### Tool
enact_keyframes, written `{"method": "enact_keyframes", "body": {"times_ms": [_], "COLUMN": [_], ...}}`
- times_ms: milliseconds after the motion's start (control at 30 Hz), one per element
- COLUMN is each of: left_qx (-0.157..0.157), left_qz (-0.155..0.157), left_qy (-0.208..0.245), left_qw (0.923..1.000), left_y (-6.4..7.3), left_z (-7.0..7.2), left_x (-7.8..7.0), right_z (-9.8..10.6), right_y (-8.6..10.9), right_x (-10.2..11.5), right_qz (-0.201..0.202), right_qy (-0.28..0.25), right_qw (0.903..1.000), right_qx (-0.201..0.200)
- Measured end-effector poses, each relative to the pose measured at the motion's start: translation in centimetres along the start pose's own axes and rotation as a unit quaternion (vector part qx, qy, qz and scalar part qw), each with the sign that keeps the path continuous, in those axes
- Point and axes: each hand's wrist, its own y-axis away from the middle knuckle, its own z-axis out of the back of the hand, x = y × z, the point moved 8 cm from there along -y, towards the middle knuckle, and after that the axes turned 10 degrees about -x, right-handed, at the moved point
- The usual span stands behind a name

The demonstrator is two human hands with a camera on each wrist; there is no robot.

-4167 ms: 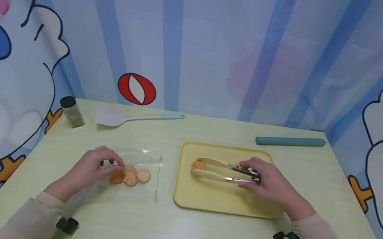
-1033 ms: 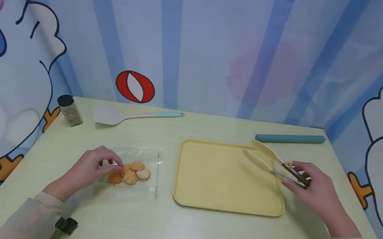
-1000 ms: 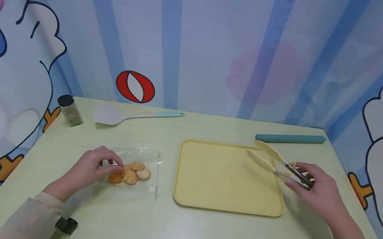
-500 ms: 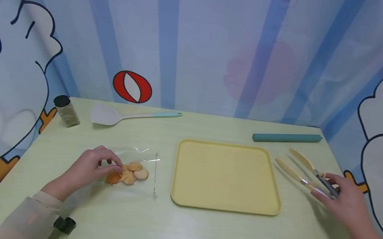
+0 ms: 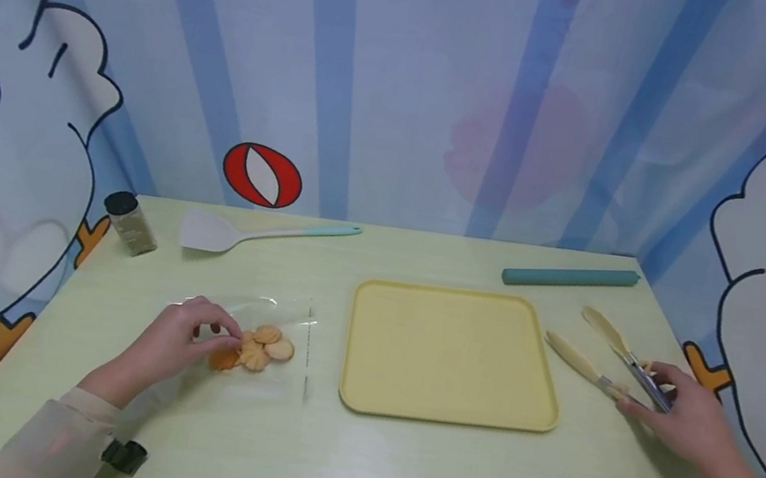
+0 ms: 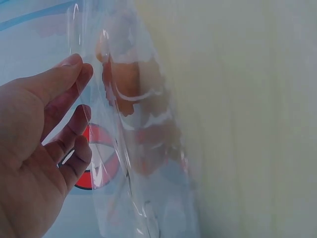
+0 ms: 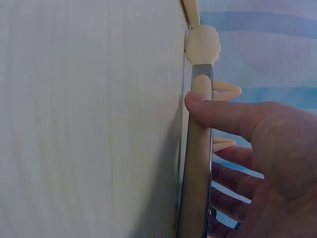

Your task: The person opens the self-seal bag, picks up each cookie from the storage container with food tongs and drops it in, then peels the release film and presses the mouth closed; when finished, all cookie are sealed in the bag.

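Observation:
My left hand [image 5: 187, 337] pinches the edge of a clear plastic bag [image 6: 163, 208] between thumb and forefinger, at the left of the table. Several round and scalloped cookies [image 5: 254, 357] lie together inside the bag, a darker orange one nearest the fingertips. To the right of the yellow tray [image 5: 454, 361], my right hand [image 5: 690, 422] holds a pair of tongs [image 5: 577, 359] with cream tips and metal handles. The tongs' arms are spread, tips pointing back and left, low at the tabletop. In the right wrist view the thumb presses along one handle [image 7: 198, 148].
A white spatula [image 5: 212, 232] with a mint handle lies at the back left, beside a black-lidded seasoning jar [image 5: 131, 225]. Along the back right rests a teal rolled-up cylinder [image 5: 570, 278]. A patterned curtain [image 5: 408, 91] hangs behind the table and at its sides.
The cookie gripped by the tongs over the tray is gone from there; one more cookie shows in the bag. My right hand carried the tongs right and lowered them. My left hand stayed put.

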Motion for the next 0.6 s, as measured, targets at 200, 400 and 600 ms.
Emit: {"method": "enact_keyframes", "body": {"times_ms": [200,400,600], "left_qx": [0.0,0.0,-0.002], "left_qz": [-0.003,-0.001,-0.004], "left_qy": [0.001,-0.001,-0.003], "left_qw": [1.0,1.0,1.0], "left_y": [0.1,0.2,0.0], "left_z": [0.0,0.1,0.1], "left_x": [0.0,-0.1,-0.4], "right_z": [-0.3,0.2,1.4], "right_y": [-0.3,-0.2,-0.6], "right_x": [-0.3,1.6,6.1], "right_qz": [0.0,0.028,0.124], "right_qy": [0.002,0.029,-0.002], "right_qw": [1.0,0.9986,0.9843], "right_qx": [0.003,-0.032,-0.125]}}
